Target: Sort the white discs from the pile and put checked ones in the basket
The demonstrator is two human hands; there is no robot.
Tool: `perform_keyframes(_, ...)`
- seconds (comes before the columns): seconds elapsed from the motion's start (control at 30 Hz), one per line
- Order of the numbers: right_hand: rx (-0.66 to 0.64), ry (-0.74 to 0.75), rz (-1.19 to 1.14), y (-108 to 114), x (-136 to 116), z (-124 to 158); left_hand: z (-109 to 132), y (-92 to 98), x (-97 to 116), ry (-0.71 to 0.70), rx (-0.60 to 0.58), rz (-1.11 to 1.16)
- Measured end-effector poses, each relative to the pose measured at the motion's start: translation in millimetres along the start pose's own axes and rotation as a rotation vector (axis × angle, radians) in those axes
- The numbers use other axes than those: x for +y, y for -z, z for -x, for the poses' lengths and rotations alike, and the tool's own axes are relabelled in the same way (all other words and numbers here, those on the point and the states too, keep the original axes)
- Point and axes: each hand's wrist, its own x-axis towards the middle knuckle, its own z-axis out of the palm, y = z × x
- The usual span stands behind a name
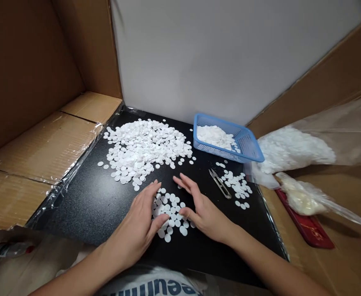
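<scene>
Both hands lie flat and open on the black worktop (84,197) — left hand (139,222) and right hand (200,207) cupping a small cluster of white discs (171,209) between them; a larger disc pile (143,146) lies beyond; a blue basket (248,144) stands right.

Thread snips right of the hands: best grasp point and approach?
Probably grip the thread snips at mid-body, pinching across the width from above. They lie flat on the black tabletop, pointed tips toward the blue basket, rounded spring end toward the person, with white discs close alongside.
</scene>
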Motion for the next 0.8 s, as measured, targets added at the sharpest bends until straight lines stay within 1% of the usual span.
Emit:
perform_keyframes(0.07, -0.079, 0.034, -0.038, -0.8, -6.9, 5.6, -4.8, 2.8, 4.1, 0.033, -0.053, 0.09)
perform_keyframes(0.13, -0.118, 0.051, -0.034, -2.0, -12.0, 13.8, -6.6, 8.1, 4.9, 0.043, -0.063, 0.152)
perform_keyframes(0.2, -0.099, 0.059, 0.048, -4.9, -13.0, 23.3, -4.3, 16.2, 1.0, 0.041, -0.043, 0.168)
perform_keyframes(0.27, -0.046, 0.08, 0.184, -11.4, -11.3, 31.5, 1.5, 25.1, -6.0, 0.04, -0.05, 0.147)
perform_keyframes(0.33, 0.0, 0.115, 0.319, -22.0, -9.8, 35.5, 8.1, 31.4, -12.5, 0.032, -0.088, 0.098)
perform_keyframes(0.4, 0.027, 0.144, 0.417, -34.9, -10.9, 33.7, 12.7, 32.0, -15.4, 0.026, -0.098, 0.072)
perform_keyframes(0.5, 0.067, 0.175, 0.493, -51.7, -17.3, 21.4, 13.1, 21.8, -12.2, 0.05, -0.033, 0.062)
perform_keyframes(0.63, 0.13, 0.223, 0.532, -62.1, -24.4, 0.1, 5.9, 0.6, -4.1, 0.055, 0.037, 0.008)
perform_keyframes(0.7, 0.142, 0.246, 0.54, -63.9, -24.2, -8.7, 2.1, -7.7, -1.8, 0.012, 0.052, -0.008)
perform_keyframes(0.8, 0.162, 0.256, 0.546, -65.4, -20.6, -20.4, -4.0, -14.9, -0.9, -0.092, 0.057, -0.013)
